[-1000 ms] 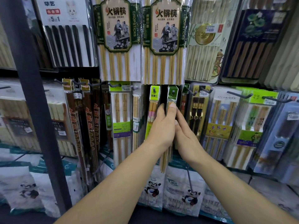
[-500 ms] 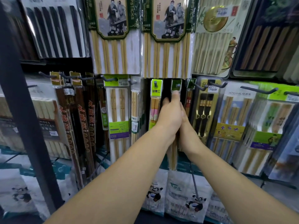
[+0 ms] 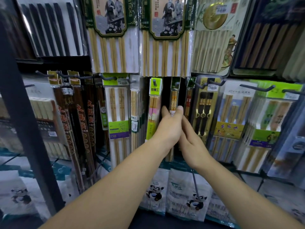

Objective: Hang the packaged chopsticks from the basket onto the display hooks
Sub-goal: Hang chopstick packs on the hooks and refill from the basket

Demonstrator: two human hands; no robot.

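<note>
A narrow chopstick pack with a dark green header hangs on a grey display hook in the middle row. My left hand pinches the pack's middle between thumb and forefinger. My right hand lies just right of it, its straight fingers reaching behind the left hand with the tips hidden. The pack's lower end shows between my wrists. The basket is out of view.
A lime-headed pack hangs immediately left and a red-labelled pack immediately right. Bare hook tips jut out over packs further right. Large chopstick sets hang above, panda bags below. A black upright post stands at left.
My left hand has slid down from the pack's header to its middle, so the header on its hook now shows. The view has dropped slightly. My right hand stayed beside the left.
</note>
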